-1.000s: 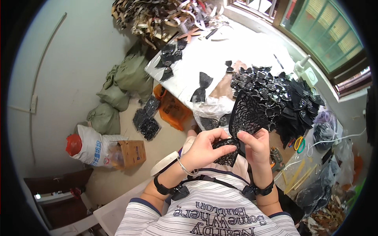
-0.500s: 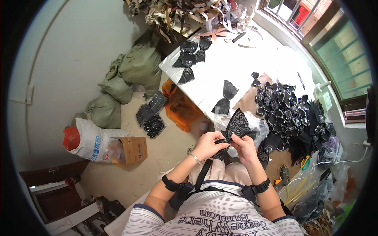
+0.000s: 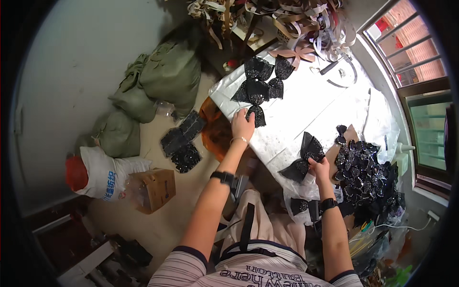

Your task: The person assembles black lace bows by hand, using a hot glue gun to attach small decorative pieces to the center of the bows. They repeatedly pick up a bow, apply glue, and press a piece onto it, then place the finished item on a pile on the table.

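My left hand (image 3: 243,125) reaches to the table's left edge, its fingers slightly apart at the lower wing of a black sequined bow (image 3: 257,115). That bow lies in a cluster with other black lace bows (image 3: 259,68). My right hand (image 3: 319,171) pinches the edge of a black lace bow (image 3: 312,146), whose other wing spreads to the lower left over the table. Below it, another black sequined piece (image 3: 300,205) rests on clear plastic by the table's near edge. My palm hides part of the right-hand bow's rim.
A heap of black beaded bows (image 3: 361,167) covers the table's right side, beside a white bottle (image 3: 401,149). Tangled strips (image 3: 306,21) hang at the back. On the floor are green sacks (image 3: 169,79), a cardboard box (image 3: 155,190) and packets of black pieces (image 3: 184,138).
My hands have parted from the bow they both held near my lap. The left has reached forward and left to the bow cluster; the right has moved forward and right.
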`<move>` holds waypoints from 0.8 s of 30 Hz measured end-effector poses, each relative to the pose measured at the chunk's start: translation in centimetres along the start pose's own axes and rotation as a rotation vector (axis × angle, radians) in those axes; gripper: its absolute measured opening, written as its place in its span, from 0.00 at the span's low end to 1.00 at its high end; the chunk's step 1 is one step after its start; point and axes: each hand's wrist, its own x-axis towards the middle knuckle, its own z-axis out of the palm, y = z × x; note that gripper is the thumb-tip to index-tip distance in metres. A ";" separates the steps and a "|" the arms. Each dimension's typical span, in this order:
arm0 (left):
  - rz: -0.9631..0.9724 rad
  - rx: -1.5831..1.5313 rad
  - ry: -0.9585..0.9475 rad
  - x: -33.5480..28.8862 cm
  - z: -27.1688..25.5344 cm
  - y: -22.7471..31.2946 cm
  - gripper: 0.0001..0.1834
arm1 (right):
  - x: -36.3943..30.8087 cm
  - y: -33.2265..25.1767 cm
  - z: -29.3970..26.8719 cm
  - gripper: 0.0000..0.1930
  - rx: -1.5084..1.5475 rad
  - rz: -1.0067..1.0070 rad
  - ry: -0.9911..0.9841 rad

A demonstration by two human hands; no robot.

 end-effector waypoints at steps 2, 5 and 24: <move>-0.004 0.168 0.000 1.7 1.0 0.8 0.25 | 0.1 0.8 -0.3 0.20 -0.084 -0.032 0.129; 0.008 0.191 -0.052 2.8 2.2 1.3 0.28 | -1.1 2.1 -1.4 0.30 -0.327 -0.256 0.349; 0.356 -0.562 -1.303 -6.7 -17.8 22.1 0.35 | -18.2 -13.8 2.9 0.11 1.339 0.370 -0.734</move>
